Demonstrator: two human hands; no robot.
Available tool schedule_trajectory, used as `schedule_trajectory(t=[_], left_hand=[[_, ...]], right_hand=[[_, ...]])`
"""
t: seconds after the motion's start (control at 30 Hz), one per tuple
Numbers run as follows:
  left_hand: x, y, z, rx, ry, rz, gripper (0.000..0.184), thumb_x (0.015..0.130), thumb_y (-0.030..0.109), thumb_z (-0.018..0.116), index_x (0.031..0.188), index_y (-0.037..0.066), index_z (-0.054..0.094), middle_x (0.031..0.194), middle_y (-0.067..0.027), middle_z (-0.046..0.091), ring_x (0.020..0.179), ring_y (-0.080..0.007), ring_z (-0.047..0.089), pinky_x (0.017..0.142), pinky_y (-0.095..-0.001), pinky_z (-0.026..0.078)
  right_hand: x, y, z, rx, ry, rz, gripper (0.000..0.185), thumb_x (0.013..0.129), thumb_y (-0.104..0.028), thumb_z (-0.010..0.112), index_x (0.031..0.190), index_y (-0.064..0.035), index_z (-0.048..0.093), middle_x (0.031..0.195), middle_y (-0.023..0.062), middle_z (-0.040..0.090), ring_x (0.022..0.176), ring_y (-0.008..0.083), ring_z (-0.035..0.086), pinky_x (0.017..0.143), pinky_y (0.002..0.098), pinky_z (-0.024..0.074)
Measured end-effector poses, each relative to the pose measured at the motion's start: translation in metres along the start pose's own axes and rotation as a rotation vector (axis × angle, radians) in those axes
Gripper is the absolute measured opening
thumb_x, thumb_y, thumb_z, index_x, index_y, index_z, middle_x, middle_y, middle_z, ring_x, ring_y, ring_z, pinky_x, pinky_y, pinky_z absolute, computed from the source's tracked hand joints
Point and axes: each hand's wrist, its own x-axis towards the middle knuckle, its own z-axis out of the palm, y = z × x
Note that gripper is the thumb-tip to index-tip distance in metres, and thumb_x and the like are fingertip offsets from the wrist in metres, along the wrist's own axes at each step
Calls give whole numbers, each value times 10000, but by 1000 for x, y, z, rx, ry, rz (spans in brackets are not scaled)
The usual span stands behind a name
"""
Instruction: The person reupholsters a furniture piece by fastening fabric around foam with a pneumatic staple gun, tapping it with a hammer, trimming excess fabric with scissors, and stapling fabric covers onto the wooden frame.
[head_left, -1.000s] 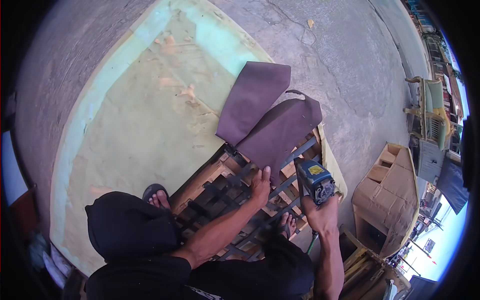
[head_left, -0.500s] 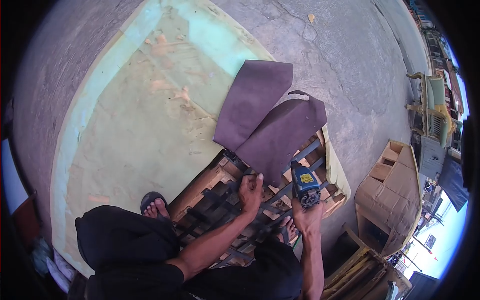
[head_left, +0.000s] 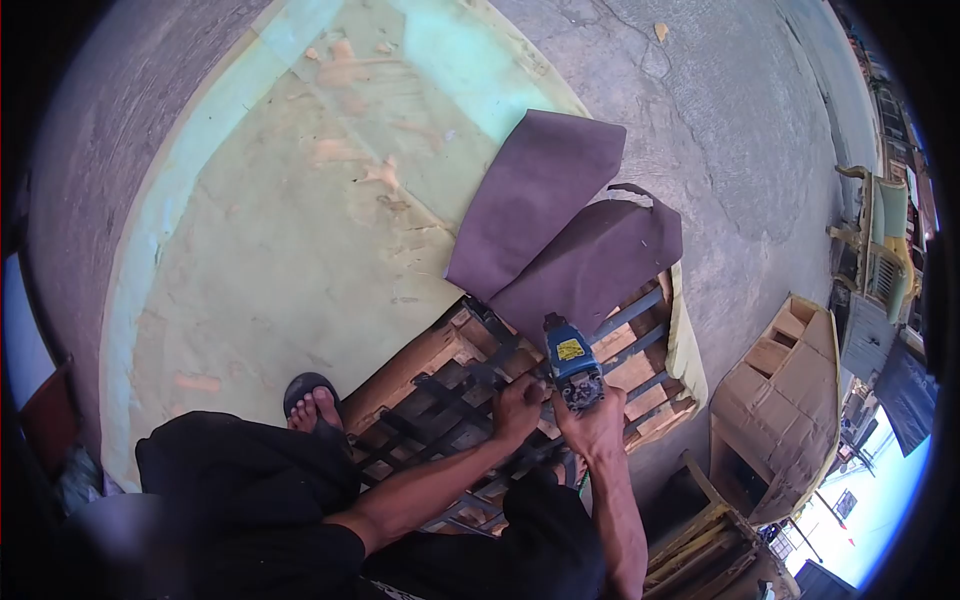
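My right hand (head_left: pixel 592 425) is wrapped round a blue staple gun (head_left: pixel 571 358) with a yellow label. Its nose points away from me, over the lower edge of a purple-brown fabric piece (head_left: pixel 590 260). Close beside it, my left hand (head_left: pixel 520 408) is closed, fingers curled, low over the wooden frame; what it grips, if anything, is hidden. Black webbing straps (head_left: pixel 430 395) cross this wooden frame (head_left: pixel 415 352) in a lattice. The fabric lies folded in two flaps across the frame's far end and onto a large foam sheet (head_left: pixel 290 260).
The frame's right end has a pale padded edge (head_left: pixel 687 345). To the right stand a cardboard-covered furniture frame (head_left: pixel 775 400) and bare wooden frames (head_left: pixel 705 550). A carved chair (head_left: pixel 885 235) is farther off. One sandalled foot (head_left: pixel 314 402) rests by the foam and frame.
The staple gun has swung left, closer to my left hand. My left hand has shifted down, away from the fabric edge. The whole view has turned slightly.
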Motion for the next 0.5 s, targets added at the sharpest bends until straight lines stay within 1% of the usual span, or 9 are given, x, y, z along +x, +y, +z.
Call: schedule_trajectory(t=[0.07,0.1,0.13,0.17,0.2,0.27,0.33,0.4,0.5], left_hand=[[-46,-35,9,-227,93,164,213,961,238,638,995,30,667,789,-41,684,710,-93,628,616,-295,491],[-33,-28,8,-230,106,165,213,961,238,638,995,30,667,789,-41,684,710,-93,628,616,-295,491],[-26,-13,-1,-336,-55,-145,240,956,247,648,1045,24,661,825,-47,684,724,-93,624,624,-291,490],[-31,7,-9,-442,-223,-485,278,951,257,659,1095,18,654,862,-53,684,738,-93,619,632,-287,489],[-10,31,-14,-590,-68,-276,326,943,286,678,1097,1,639,821,-35,660,663,-87,592,574,-277,474],[32,65,-20,-551,192,-215,321,945,307,680,990,-4,612,727,-9,616,561,-64,530,496,-263,428],[46,71,-28,-576,80,-276,312,946,312,680,940,10,601,705,-2,603,529,-64,504,477,-265,409],[52,83,-28,-737,-38,-436,326,955,326,671,807,45,596,668,9,578,502,-53,465,466,-263,376],[50,40,-9,-770,-109,-366,335,959,284,662,725,55,590,639,17,560,503,-49,466,463,-266,382]], right_hand=[[3,4,7,9,36,-84,187,746,-119,709,852,33,686,716,178,701,684,273,722,656,376,547],[5,8,13,21,54,-148,198,743,-123,717,863,32,690,727,178,705,688,274,723,660,378,550],[3,11,8,9,0,-162,341,747,-114,728,1059,11,667,817,216,716,831,338,736,697,391,574],[-2,7,2,35,-22,-44,312,747,-93,724,1032,19,671,806,195,721,804,319,742,686,379,573],[-12,11,-5,26,0,-11,297,748,-94,728,1016,23,674,799,187,721,788,308,743,680,373,571],[-1,17,-12,42,77,-18,284,750,-94,732,1000,28,677,793,179,721,771,298,744,673,367,570],[-4,16,-20,65,113,85,248,754,-98,741,959,28,681,781,173,718,741,290,741,661,360,567],[2,10,-17,37,108,-10,252,754,-96,739,965,28,678,769,170,717,735,286,742,660,362,568],[6,7,1,43,69,-105,311,737,-75,724,1029,20,674,743,192,708,733,326,736,665,387,571]])
